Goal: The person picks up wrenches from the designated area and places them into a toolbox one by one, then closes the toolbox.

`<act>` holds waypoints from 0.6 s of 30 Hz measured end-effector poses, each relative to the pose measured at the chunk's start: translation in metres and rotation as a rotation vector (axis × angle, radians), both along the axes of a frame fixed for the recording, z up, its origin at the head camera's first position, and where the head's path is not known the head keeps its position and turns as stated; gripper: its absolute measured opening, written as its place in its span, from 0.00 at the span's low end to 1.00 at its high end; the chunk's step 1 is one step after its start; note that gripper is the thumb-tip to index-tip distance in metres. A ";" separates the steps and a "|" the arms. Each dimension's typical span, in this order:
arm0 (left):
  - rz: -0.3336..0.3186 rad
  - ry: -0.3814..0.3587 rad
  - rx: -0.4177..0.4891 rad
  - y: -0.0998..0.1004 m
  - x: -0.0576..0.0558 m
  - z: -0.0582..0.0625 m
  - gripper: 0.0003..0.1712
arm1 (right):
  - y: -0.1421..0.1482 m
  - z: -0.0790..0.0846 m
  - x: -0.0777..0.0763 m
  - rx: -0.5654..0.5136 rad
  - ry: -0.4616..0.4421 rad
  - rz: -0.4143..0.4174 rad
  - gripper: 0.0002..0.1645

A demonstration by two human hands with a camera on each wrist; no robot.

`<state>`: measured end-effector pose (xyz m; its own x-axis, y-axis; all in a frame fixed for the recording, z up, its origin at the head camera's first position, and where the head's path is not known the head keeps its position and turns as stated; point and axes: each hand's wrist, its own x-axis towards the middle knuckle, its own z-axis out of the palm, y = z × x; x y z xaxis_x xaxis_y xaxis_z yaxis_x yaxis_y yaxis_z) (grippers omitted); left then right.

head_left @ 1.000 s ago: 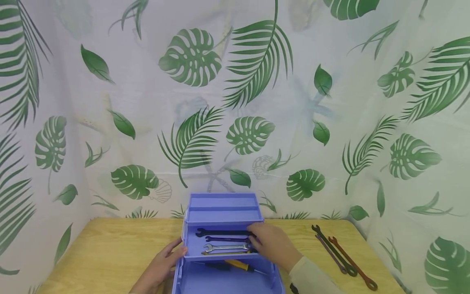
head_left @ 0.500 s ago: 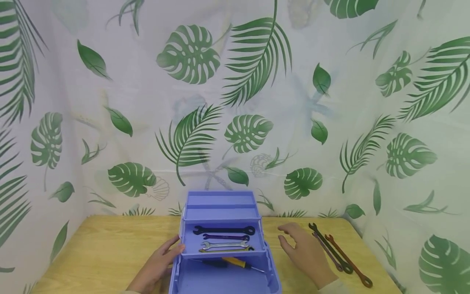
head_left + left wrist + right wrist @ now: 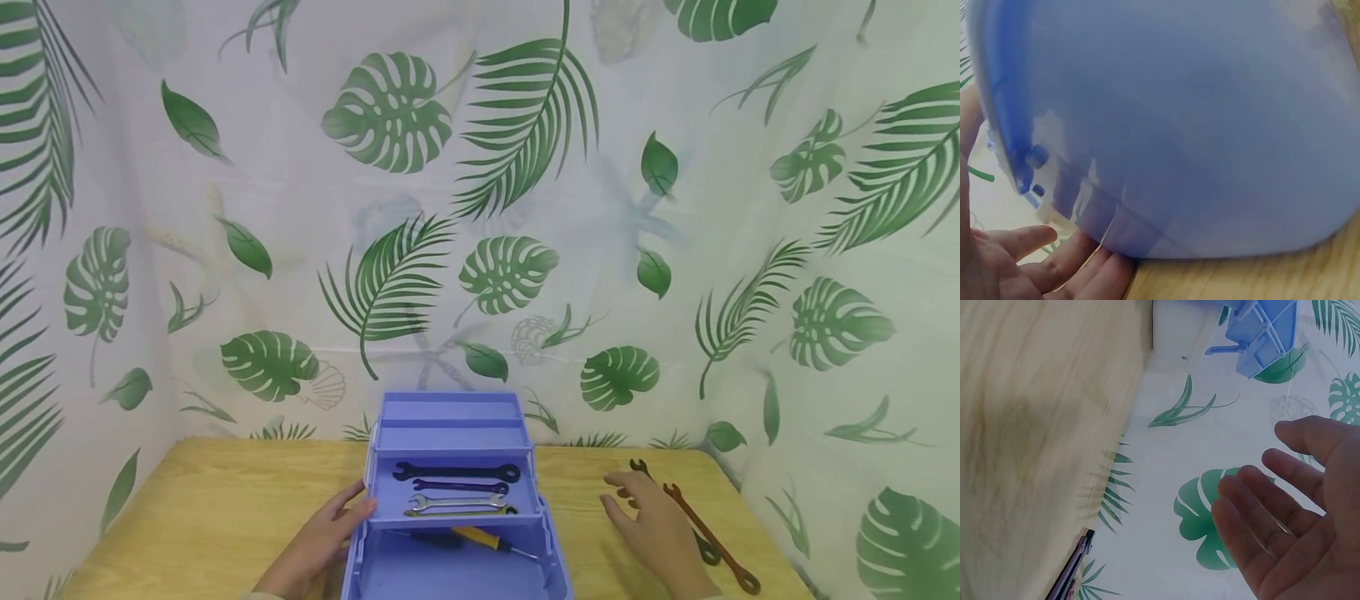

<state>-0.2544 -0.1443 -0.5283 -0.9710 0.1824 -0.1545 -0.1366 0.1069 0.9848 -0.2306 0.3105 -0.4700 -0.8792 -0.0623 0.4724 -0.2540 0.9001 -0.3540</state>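
A blue toolbox (image 3: 450,579) stands with its tiered trays spread out. My left hand (image 3: 318,529) rests against its left side, the thumb at the edge of the middle tray (image 3: 384,504); in the left wrist view, extended fingers (image 3: 1113,269) touch the box's side wall. Lying across that tray are a black wrench (image 3: 456,472), a purple wrench (image 3: 461,486), a silver wrench (image 3: 457,502) and a yellow wrench (image 3: 450,512). To the right, my right hand (image 3: 656,529) holds nothing, fingers relaxed, above a black wrench (image 3: 707,550) and beside a reddish wrench (image 3: 712,537).
A screwdriver with a yellow handle (image 3: 476,537) and a dark-handled tool (image 3: 437,540) lie in the toolbox's bottom. The top tray (image 3: 450,408) stands at the back. Behind the wooden table (image 3: 240,517) hangs a leaf-patterned cloth (image 3: 450,200).
My right hand has left the wrenches in the middle tray and moved right, over the wrenches on the table, covering the small purple one. The left hand stays at the toolbox.
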 end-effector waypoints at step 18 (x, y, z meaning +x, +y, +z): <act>-0.001 0.034 0.009 0.002 0.001 0.002 0.47 | 0.003 -0.009 -0.003 0.004 -0.043 -0.032 0.12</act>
<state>-0.2531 -0.1427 -0.5260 -0.9755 0.1850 -0.1194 -0.1025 0.0982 0.9899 -0.2333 0.3131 -0.4795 -0.9002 -0.0351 0.4342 -0.2093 0.9090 -0.3604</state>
